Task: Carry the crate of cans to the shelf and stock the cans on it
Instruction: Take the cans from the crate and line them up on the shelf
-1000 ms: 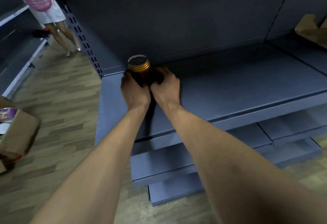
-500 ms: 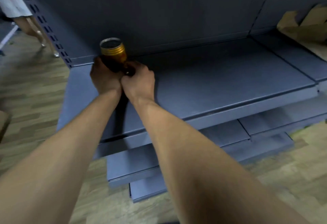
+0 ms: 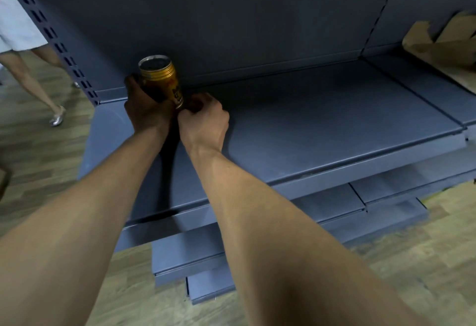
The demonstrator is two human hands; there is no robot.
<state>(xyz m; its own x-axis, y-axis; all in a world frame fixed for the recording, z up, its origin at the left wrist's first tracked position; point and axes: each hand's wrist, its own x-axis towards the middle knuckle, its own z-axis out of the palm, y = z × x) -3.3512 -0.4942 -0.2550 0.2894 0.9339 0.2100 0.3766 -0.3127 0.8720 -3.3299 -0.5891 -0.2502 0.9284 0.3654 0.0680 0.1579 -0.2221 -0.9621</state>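
Head view: my left hand (image 3: 148, 110) wraps the gold-capped can (image 3: 162, 81), right hand (image 3: 204, 119) fingers curled at its base; I'd seat it flat on the shelf (image 3: 322, 130) before releasing.

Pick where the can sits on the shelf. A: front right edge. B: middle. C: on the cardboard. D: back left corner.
D: the can stands by the shelf back panel at its left end, left hand around it.
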